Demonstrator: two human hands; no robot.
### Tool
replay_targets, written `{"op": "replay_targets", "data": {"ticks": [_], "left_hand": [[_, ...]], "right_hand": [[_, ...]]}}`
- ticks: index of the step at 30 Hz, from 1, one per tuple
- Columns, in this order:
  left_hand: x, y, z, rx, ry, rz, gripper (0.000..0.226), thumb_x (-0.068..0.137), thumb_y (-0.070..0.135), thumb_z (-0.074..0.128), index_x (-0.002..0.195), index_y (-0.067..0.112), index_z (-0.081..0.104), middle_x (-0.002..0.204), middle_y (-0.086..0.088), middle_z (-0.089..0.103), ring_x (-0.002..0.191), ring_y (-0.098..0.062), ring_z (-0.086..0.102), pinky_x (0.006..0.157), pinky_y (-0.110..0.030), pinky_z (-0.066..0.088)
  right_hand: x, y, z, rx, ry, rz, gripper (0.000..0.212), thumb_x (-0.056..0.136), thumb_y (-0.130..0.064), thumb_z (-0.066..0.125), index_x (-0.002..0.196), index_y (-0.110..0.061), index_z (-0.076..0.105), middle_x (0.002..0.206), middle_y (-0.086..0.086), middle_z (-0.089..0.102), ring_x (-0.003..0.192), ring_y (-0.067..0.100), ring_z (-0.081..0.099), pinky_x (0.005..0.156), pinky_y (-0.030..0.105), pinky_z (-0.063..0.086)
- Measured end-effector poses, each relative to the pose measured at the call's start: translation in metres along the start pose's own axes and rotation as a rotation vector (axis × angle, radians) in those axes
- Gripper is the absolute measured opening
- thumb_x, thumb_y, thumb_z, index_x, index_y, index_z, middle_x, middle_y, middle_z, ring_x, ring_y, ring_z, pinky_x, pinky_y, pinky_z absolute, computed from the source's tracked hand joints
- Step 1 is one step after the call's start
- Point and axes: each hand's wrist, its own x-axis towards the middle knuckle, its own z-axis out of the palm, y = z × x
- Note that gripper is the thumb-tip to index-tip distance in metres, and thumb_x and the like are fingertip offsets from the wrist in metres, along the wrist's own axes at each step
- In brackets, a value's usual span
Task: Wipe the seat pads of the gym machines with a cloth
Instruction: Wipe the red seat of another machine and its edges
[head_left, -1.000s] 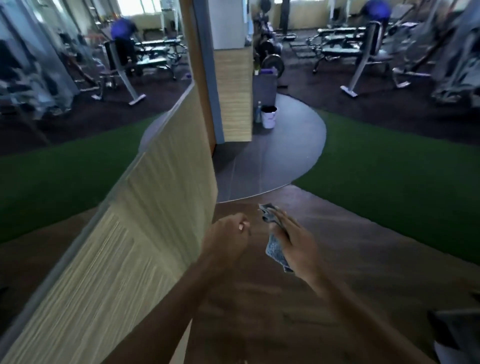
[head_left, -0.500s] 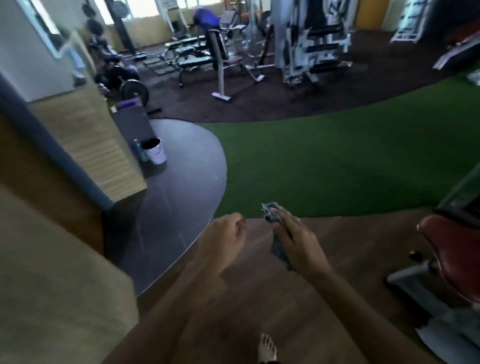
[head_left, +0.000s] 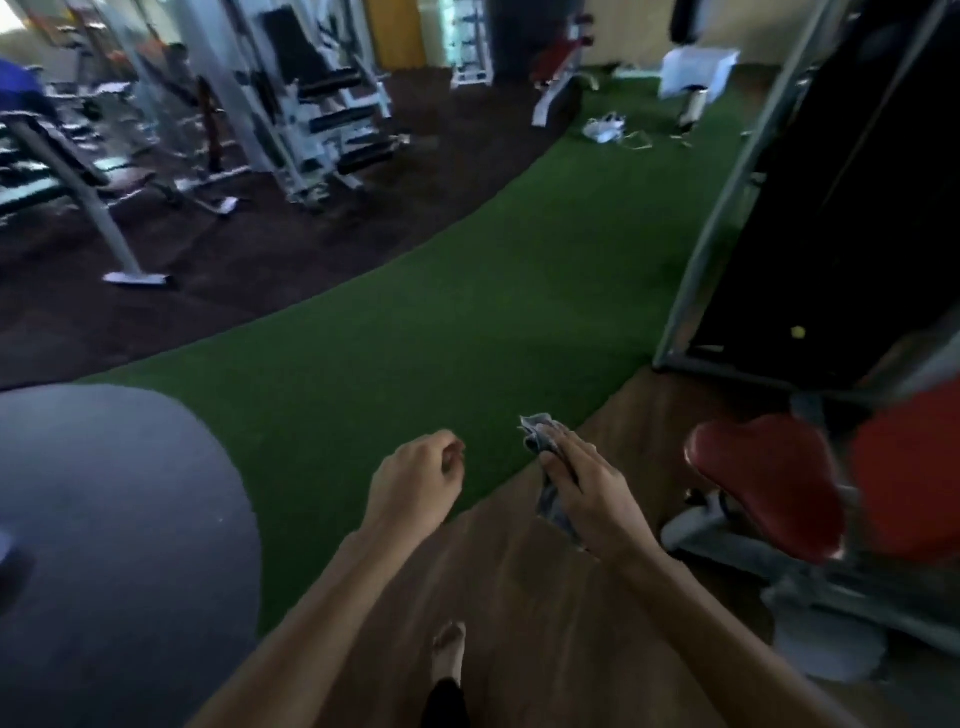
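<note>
My right hand (head_left: 589, 493) holds a crumpled grey-blue cloth (head_left: 540, 441), which sticks out above and below my fingers. My left hand (head_left: 415, 483) hangs beside it with fingers loosely curled and nothing in it. A red seat pad (head_left: 763, 478) of a gym machine sits at the right, a short way to the right of my right hand. A second red pad (head_left: 909, 467) is behind it, blurred. Both hands are in the air above the wooden floor.
A dark machine frame (head_left: 857, 208) with a grey post rises at the right. Green turf (head_left: 415, 338) runs ahead. A dark round floor plate (head_left: 104, 519) lies at left. White weight machines (head_left: 311, 114) stand far left. My bare foot (head_left: 449, 654) is below.
The view has swung right: the wooden wall and bucket have left the frame, and the red seat pad has come closer. My hands keep the same pose, with the cloth still held.
</note>
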Motion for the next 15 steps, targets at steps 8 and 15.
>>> {"op": "replay_targets", "data": {"ticks": [8, 15], "left_hand": [[0.214, 0.071, 0.037, 0.03, -0.287, 0.423, 0.021, 0.098, 0.025, 0.052, 0.112, 0.024, 0.066, 0.105, 0.007, 0.07, 0.088, -0.017, 0.066, 0.074, -0.035, 0.055], [0.327, 0.185, 0.126, 0.1, -0.565, 0.791, 0.023, 0.098, 0.027, 0.052, 0.118, 0.025, 0.065, 0.099, 0.007, 0.071, 0.076, -0.014, 0.066, 0.063, -0.03, 0.052]], "right_hand": [[0.106, 0.039, -0.032, 0.01, 0.382, 0.316, 0.041, 0.104, -0.032, 0.046, 0.144, -0.023, 0.05, 0.151, -0.009, 0.044, 0.142, 0.006, 0.034, 0.116, 0.02, 0.026], [0.144, 0.107, -0.074, 0.087, 0.782, 0.598, 0.042, 0.103, -0.031, 0.048, 0.145, -0.022, 0.048, 0.147, -0.015, 0.044, 0.139, 0.0, 0.034, 0.111, 0.008, 0.02]]}}
